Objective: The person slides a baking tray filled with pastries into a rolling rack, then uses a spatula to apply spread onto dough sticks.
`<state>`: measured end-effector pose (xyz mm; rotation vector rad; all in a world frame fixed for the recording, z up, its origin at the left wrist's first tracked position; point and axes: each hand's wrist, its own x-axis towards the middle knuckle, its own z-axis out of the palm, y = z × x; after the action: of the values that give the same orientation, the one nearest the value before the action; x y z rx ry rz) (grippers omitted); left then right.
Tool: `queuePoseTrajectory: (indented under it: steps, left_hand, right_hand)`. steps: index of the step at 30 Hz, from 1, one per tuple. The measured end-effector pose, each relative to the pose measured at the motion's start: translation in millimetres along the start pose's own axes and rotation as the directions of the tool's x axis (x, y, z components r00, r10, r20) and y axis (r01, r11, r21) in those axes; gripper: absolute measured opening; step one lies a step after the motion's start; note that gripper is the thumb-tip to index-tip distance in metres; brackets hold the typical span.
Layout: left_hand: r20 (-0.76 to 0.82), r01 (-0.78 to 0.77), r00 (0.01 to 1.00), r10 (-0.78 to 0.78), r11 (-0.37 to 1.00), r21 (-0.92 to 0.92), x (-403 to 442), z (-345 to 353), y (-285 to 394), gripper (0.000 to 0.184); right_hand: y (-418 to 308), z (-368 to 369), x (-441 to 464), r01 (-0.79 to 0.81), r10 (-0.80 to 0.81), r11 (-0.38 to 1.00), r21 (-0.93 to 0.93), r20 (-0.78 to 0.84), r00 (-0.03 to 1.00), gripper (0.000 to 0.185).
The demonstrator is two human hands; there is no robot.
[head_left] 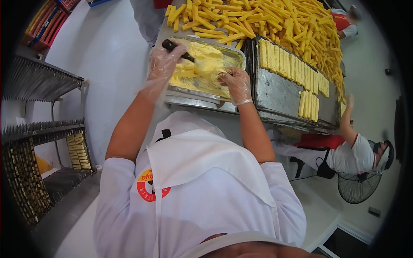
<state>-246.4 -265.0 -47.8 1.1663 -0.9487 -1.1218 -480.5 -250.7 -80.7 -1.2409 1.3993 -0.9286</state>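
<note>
My left hand (163, 66), in a clear plastic glove, is closed around a black-handled spatula (170, 44) over the metal tray (241, 56). Its far end is blurred against the pale yellow cream (206, 52) that lies in a mound and smears across the tray. At the tray's right side, my gloved right hand (238, 85) has its fingers bent together close to the cream. Whatever those fingertips hold, if anything, is hidden. Right of this hand, a dark baking sheet (275, 92) carries rows of cream-coated yellow sticks (286, 64).
A large heap of yellow sticks (297, 30) covers the far table. Racks (45, 129) with loaded trays stand at left, below stacked crates (47, 23). A co-worker (352, 152) reaches toward the sheet from the right, near a fan (359, 187). Another person (344, 23) is farther back.
</note>
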Motion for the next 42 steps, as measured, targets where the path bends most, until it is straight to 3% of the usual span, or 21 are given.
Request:
queuePoseTrajectory:
  steps: [2, 4, 6, 7, 10, 13, 16, 17, 20, 21, 24, 27, 28, 30, 32, 34, 35, 38, 41, 42]
  left_hand:
    - [0.038, -0.093, 0.996, 0.086, 0.945, 0.313, 7, -14, -1, 0.011]
    - [0.240, -0.329, 0.942, 0.234, 0.781, 0.530, 7, -7, 6, 0.011]
    - [0.434, -0.532, 0.846, 0.310, 0.544, 0.649, 3, 12, 17, 0.011]
    - [0.492, -0.571, 0.817, 0.300, 0.537, 0.620, -1, 20, 25, 0.011]
    - [0.427, -0.411, 0.851, 0.305, 0.893, 0.182, -4, 37, 42, 0.010]
    - [0.072, -0.206, 0.974, 0.213, 0.974, -0.096, -2, 41, 35, 0.012]
    - [-0.002, 0.017, 1.000, -0.017, 0.995, 0.101, 14, 12, 17, 0.012]
    - [0.069, -0.113, 0.993, 0.093, 0.900, 0.422, 16, 3, 13, 0.012]
    - [0.230, -0.317, 0.948, 0.218, 0.692, 0.649, 15, 8, 7, 0.011]
    - [0.277, -0.381, 0.922, 0.270, 0.759, 0.528, 1, 19, 29, 0.011]
    - [0.110, -0.248, 0.967, 0.230, 0.949, 0.194, -4, 35, 36, 0.011]
    - [0.003, 0.011, 1.000, -0.011, 0.991, -0.136, 3, 26, 32, 0.011]
    - [0.020, -0.028, 0.999, 0.026, 0.995, 0.096, 5, 17, 29, 0.012]
    - [0.074, -0.109, 0.994, 0.082, 0.842, 0.528, 8, -1, 23, 0.014]
    - [0.209, -0.333, 0.943, 0.260, 0.780, 0.530, 2, -4, 21, 0.012]
    - [0.310, -0.573, 0.815, 0.490, 0.603, 0.555, -3, 7, 20, 0.012]
    - [0.366, -0.557, 0.825, 0.431, 0.509, 0.656, -8, 11, 23, 0.011]
    - [0.421, -0.468, 0.870, 0.258, 0.703, 0.536, -8, 17, 34, 0.014]
    - [0.226, -0.236, 0.950, 0.217, 0.970, 0.064, -2, 22, 40, 0.014]
    - [0.157, -0.164, 0.974, 0.162, 0.986, 0.003, 0, 20, 39, 0.015]
  right_hand:
    - [-10, 0, -2, 0.022, -0.024, 0.985, -0.170, -0.010, 1.000, 0.035]
    - [-4, 1, 3, 0.119, -0.124, 0.963, -0.242, -0.003, 0.992, 0.040]
    - [-2, 3, 6, 0.220, -0.224, 0.945, -0.243, 0.012, 0.974, 0.045]
    - [-2, 5, 6, 0.271, -0.273, 0.940, -0.207, 0.021, 0.962, 0.047]
    - [-11, 8, 1, 0.312, -0.312, 0.939, -0.145, 0.027, 0.950, 0.054]
    - [-20, 6, 1, 0.247, -0.250, 0.949, -0.194, 0.009, 0.968, 0.058]
    - [-10, 3, 8, 0.227, -0.241, 0.934, -0.276, -0.016, 0.970, 0.059]
    - [-6, 2, 10, 0.231, -0.249, 0.925, -0.302, -0.019, 0.968, 0.059]
    - [-15, 4, 9, 0.207, -0.217, 0.928, -0.310, 0.000, 0.976, 0.058]
    - [-14, 5, 8, 0.219, -0.230, 0.934, -0.284, -0.006, 0.973, 0.056]
    - [-13, 7, 9, 0.266, -0.286, 0.921, -0.285, -0.030, 0.958, 0.048]
    - [-4, 7, 12, 0.308, -0.353, 0.865, -0.396, -0.045, 0.934, 0.036]
    - [2, 6, 13, 0.307, -0.355, 0.858, -0.411, -0.044, 0.934, 0.033]
    - [3, 8, 14, 0.338, -0.395, 0.828, -0.448, -0.039, 0.918, 0.026]
    - [-3, 10, 10, 0.393, -0.463, 0.773, -0.498, -0.019, 0.886, 0.021]
    - [-10, 13, 9, 0.393, -0.432, 0.791, -0.469, 0.028, 0.901, 0.032]
    - [-12, 14, 9, 0.393, -0.417, 0.800, -0.454, 0.050, 0.907, 0.038]
    - [-7, 23, 11, 0.463, -0.495, 0.811, -0.357, 0.002, 0.869, 0.050]
    - [-6, 25, 11, 0.534, -0.643, 0.618, -0.577, 0.019, 0.765, 0.061]
    - [-6, 25, 11, 0.512, -0.608, 0.664, -0.545, 0.004, 0.794, 0.061]
